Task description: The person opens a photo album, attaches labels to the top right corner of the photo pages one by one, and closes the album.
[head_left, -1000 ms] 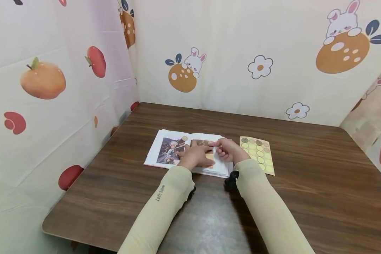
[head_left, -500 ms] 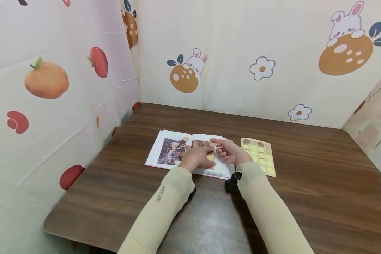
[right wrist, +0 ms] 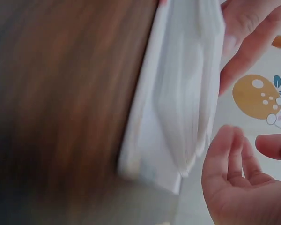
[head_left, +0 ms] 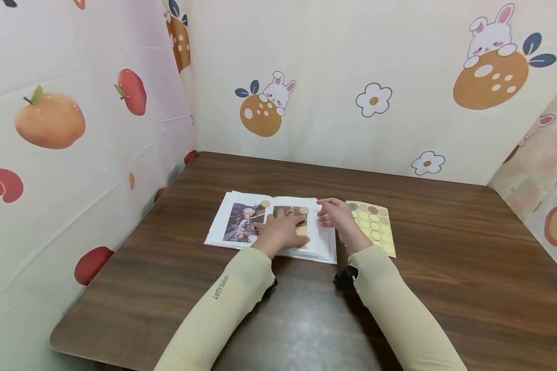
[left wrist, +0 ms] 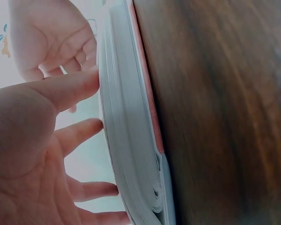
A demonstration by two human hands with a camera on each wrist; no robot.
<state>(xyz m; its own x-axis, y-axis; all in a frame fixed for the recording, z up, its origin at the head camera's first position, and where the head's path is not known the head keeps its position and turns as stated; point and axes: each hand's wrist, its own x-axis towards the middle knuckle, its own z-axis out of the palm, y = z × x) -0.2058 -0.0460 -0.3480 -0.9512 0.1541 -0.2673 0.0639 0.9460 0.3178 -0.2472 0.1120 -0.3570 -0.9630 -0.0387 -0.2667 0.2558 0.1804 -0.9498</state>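
Observation:
A thick book point(head_left: 324, 247) lies spread on the table, a picture on each facing page. Over the right page my left hand point(head_left: 282, 232) rests with its fingers spread, partly covering the picture. In the left wrist view, its fingertips touch the top page, above the stacked page edges point(left wrist: 126, 112). My right hand point(head_left: 338, 219) hovers by the book's right edge, fingers loosely bent and holding nothing. One round gold sticker point(head_left: 304, 210) sits at the right picture's upper right corner. Another round sticker point(head_left: 265, 204) marks the same corner of the left picture point(head_left: 243, 221).
Right of the book lies a yellowish sheet of round stickers point(head_left: 382, 232), partly behind my right hand. Brown wooden table point(head_left: 445, 268) surrounds both. Patterned curtains point(head_left: 325, 62) hang behind and at the sides.
My right hand has drawn back rightward from the right picture's corner, and its fingers have loosened. The gold sticker there now shows in full. My left hand stays on the page.

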